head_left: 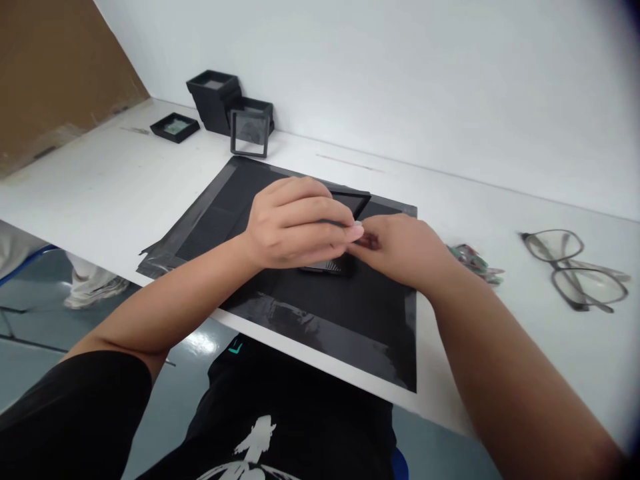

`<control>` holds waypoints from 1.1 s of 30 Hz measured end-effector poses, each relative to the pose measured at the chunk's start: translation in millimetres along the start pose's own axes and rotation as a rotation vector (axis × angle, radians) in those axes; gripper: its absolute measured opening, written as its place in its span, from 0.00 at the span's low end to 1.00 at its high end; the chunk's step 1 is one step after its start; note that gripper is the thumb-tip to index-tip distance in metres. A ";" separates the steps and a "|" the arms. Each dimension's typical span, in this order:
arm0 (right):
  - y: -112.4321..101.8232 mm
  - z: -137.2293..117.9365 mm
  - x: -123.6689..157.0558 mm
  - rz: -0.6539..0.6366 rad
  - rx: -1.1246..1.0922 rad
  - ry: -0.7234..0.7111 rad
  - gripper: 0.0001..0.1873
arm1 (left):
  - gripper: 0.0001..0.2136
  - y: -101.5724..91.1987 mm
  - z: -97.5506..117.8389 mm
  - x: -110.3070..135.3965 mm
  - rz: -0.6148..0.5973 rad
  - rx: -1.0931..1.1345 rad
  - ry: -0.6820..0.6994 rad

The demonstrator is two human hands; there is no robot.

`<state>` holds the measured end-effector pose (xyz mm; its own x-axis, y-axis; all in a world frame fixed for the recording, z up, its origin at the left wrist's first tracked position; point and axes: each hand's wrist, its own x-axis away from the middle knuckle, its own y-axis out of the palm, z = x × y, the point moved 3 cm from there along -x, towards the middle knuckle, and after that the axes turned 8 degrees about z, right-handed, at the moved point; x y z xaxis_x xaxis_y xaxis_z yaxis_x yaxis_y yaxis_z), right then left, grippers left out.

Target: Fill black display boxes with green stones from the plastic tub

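Note:
My left hand (295, 223) is curled over a small black square frame box (353, 200) that lies on a black mat (310, 313). Its fingers press together at the fingertips. My right hand (400, 250) meets it from the right, fingers pinched on a small dark piece (371, 243) that I cannot name. Most of the box is hidden beneath both hands; only its far corner and a bit of its near edge (327, 268) show.
The mat is taped to a white table (500, 200). At the back left stand stacked black boxes (215, 97), a clear-faced frame (250, 133) and a flat black tray (175, 127). Small green parts (473, 260) and a pair of glasses (575, 267) lie to the right.

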<state>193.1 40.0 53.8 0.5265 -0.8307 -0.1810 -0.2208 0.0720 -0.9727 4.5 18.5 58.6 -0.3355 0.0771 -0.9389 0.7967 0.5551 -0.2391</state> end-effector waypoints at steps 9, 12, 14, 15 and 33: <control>11.7 -1.6 2.8 -0.032 0.082 -0.029 0.14 | 0.06 -5.7 5.6 -6.0 0.077 0.082 -0.032; 11.8 -1.9 3.4 -0.035 0.069 -0.044 0.13 | 0.04 -4.0 7.8 -4.9 0.062 0.079 -0.028; 12.3 -1.4 3.8 -0.039 0.034 -0.049 0.12 | 0.03 -2.2 9.1 -4.1 0.055 0.065 -0.019; 12.8 -1.1 4.1 -0.045 0.011 -0.046 0.11 | 0.03 -1.5 9.6 -3.8 0.054 0.059 -0.014; 15.7 -7.2 15.0 0.027 0.111 0.023 0.14 | 0.07 4.8 10.5 2.9 -0.006 0.118 -0.050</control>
<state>191.5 24.7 36.9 0.5022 -0.8401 -0.2052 -0.1420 0.1539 -0.9778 12.6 12.7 52.1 -0.3178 0.0312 -0.9477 0.8492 0.4540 -0.2698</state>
